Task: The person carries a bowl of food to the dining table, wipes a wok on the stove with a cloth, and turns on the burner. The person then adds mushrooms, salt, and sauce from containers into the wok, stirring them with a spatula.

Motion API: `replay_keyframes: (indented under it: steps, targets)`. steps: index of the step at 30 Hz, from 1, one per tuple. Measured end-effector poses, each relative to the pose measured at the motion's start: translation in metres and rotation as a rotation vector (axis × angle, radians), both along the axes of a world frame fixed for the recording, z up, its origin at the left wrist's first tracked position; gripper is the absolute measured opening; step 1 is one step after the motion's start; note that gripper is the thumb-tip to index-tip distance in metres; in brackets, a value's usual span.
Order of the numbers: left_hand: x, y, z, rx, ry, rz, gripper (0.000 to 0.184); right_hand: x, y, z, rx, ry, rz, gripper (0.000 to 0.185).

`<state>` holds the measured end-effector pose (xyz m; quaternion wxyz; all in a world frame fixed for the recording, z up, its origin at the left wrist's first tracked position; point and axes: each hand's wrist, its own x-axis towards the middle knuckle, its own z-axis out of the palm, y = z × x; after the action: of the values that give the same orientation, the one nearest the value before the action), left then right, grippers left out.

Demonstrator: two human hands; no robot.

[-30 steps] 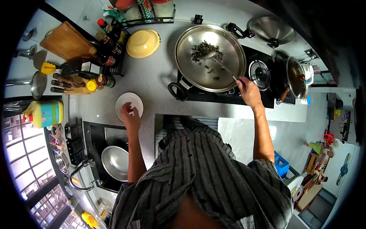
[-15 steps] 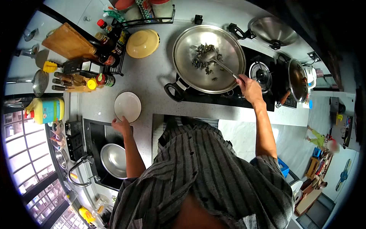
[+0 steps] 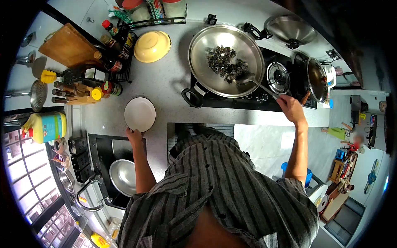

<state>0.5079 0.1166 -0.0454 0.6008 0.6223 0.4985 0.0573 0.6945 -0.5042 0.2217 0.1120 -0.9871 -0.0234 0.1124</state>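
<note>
My right hand [image 3: 291, 109] is wrapped round the long handle of a metal spatula [image 3: 262, 85], whose head rests among dark chopped food [image 3: 227, 64] in a wide steel wok [image 3: 200, 62]. The wok sits over the left side of the black gas stove. At the counter's front edge, my left hand [image 3: 135, 136] pinches the near rim of a white plate [image 3: 140, 113] with a dark edge. The fingers under the plate are hidden.
Left of my body is a black sink [image 3: 98, 144] holding a steel bowl [image 3: 123, 177]. A yellow bowl [image 3: 152, 46] lies upside down behind the plate. A knife block [image 3: 78, 93] and bottles stand left; a lidded pan [image 3: 316, 80] is right. A person [image 3: 351, 138] is far right.
My left hand has closed on the plate's rim, where its fingers were apart before. The right hand has moved right with the spatula, and the food is spread wider in the wok.
</note>
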Motion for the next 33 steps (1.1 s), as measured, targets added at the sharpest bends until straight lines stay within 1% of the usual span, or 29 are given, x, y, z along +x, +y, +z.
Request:
replay_keyframes:
  steps: [3,5,6,9,13,14,17,18,21,23,25,27,29,32,33]
  targets:
    - [0.004,-0.001,-0.003,0.006,-0.012,0.036,0.05,0.013,0.022,-0.038,0.051,-0.033,0.024,0.03]
    - [0.005,0.0,0.005,-0.01,-0.019,-0.013,0.049,0.022,0.04,-0.047,0.12,-0.051,0.02,0.032]
    - [0.006,0.002,0.006,-0.017,-0.026,-0.035,0.049,0.028,0.051,-0.048,0.155,-0.063,0.02,0.032]
    - [0.006,0.008,-0.002,-0.048,-0.044,0.008,0.049,0.039,0.074,-0.032,0.174,-0.107,0.044,0.034]
    - [0.004,0.005,-0.005,-0.025,-0.056,0.03,0.048,0.056,0.094,-0.04,0.199,-0.259,0.126,0.035]
    - [0.004,0.005,-0.005,-0.029,-0.05,0.026,0.049,0.061,0.097,-0.043,0.196,-0.207,0.115,0.035]
    - [0.007,0.004,-0.003,-0.059,-0.06,0.033,0.05,0.064,0.09,-0.06,0.04,-0.184,0.167,0.036]
    - [0.008,0.003,-0.003,-0.073,-0.066,0.042,0.051,0.061,0.083,-0.058,0.073,-0.23,0.205,0.036]
    - [0.008,-0.001,0.0,-0.062,-0.068,0.058,0.054,0.059,0.071,-0.04,-0.031,-0.146,0.18,0.034]
    - [0.01,-0.001,0.004,-0.079,-0.053,0.068,0.055,0.065,0.076,-0.042,-0.004,-0.227,0.176,0.032]
    - [0.013,-0.002,0.005,-0.082,-0.037,0.064,0.056,0.074,0.085,-0.058,0.047,-0.312,0.143,0.031]
    - [0.014,-0.001,0.004,-0.072,-0.022,0.054,0.055,0.078,0.092,-0.068,0.094,-0.281,0.118,0.031]
    - [0.013,0.002,0.0,-0.074,-0.025,0.044,0.053,0.075,0.087,-0.076,0.046,-0.29,0.113,0.032]
    - [0.009,0.005,-0.013,-0.102,-0.083,0.063,0.05,0.056,0.069,-0.063,0.039,-0.221,0.043,0.032]
    - [0.007,0.006,-0.017,-0.113,-0.111,0.071,0.05,0.051,0.065,-0.061,0.074,-0.229,0.034,0.032]
